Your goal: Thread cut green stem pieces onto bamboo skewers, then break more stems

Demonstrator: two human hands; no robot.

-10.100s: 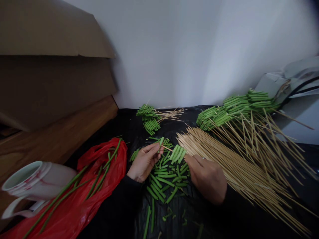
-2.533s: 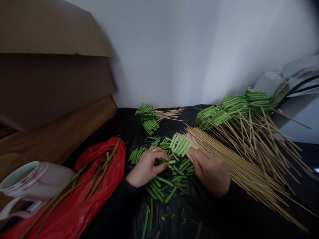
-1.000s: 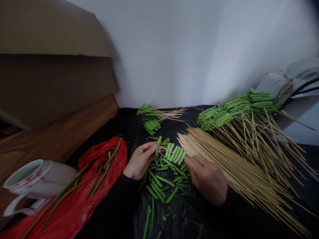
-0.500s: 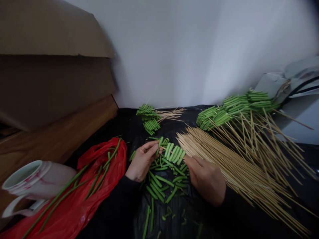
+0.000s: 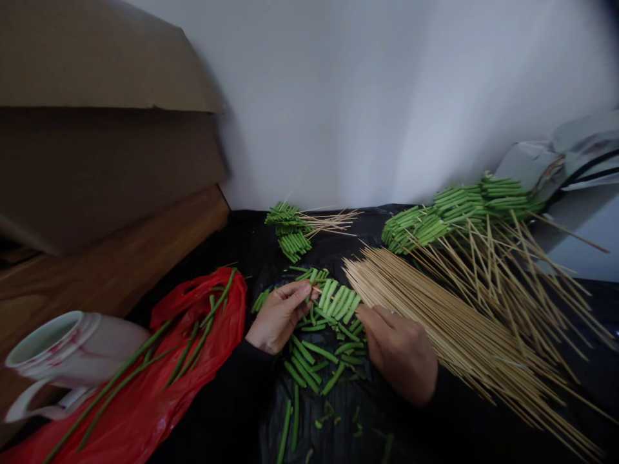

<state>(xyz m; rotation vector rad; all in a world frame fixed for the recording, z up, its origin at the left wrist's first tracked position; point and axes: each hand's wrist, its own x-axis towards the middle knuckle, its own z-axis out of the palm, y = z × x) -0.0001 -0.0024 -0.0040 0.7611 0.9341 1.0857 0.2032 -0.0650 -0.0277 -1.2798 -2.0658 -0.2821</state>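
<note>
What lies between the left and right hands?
In the head view, a thin wooden skewer threaded with a row of short green stalk pieces spans from the right hand to the left hand; loose green cut stalks lie beneath.

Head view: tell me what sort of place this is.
Probably a makeshift indoor workspace, perhaps in a home or small shop: a plain wall stands behind, a black sheet is spread out in front of it, and cut green stems lie scattered on the sheet.

A black sheet [image 5: 246, 241] carries loose green stem pieces [image 5: 322, 350], bare sticks [image 5: 435, 316], two skewer piles [image 5: 459, 206] and part of a red bag [image 5: 178, 396].
</note>
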